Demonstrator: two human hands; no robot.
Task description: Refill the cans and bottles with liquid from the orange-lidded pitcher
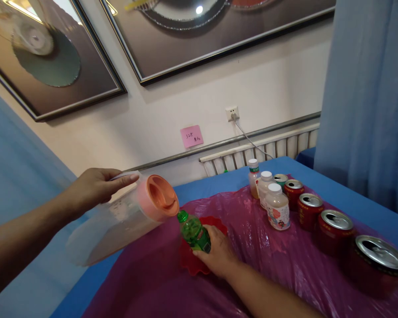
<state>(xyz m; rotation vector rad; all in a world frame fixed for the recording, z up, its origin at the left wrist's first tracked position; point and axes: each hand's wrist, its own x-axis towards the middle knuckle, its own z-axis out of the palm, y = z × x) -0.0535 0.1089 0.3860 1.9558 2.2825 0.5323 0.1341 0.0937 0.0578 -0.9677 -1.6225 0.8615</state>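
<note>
My left hand [97, 190] is closed round the handle of a clear plastic pitcher [119, 221] with an orange lid [159, 198]. The pitcher is tilted to the right, and some liquid shows along its lower side. Its lid's edge is at the mouth of a small green plastic bottle [194, 232]. My right hand [219, 254] grips that bottle, which leans slightly to the left and has no cap on. Beneath the bottle lies a red scalloped dish [194, 263]. Whether liquid is flowing between the two I cannot tell.
On the right of the purple plastic sheet [146, 274] stand several white-capped bottles [277, 207] and a row of opened drink cans [311, 211]. A blue table [205, 181] lies underneath. Behind are a radiator [252, 150], a plugged-in cord [248, 139] and blue curtains [368, 110].
</note>
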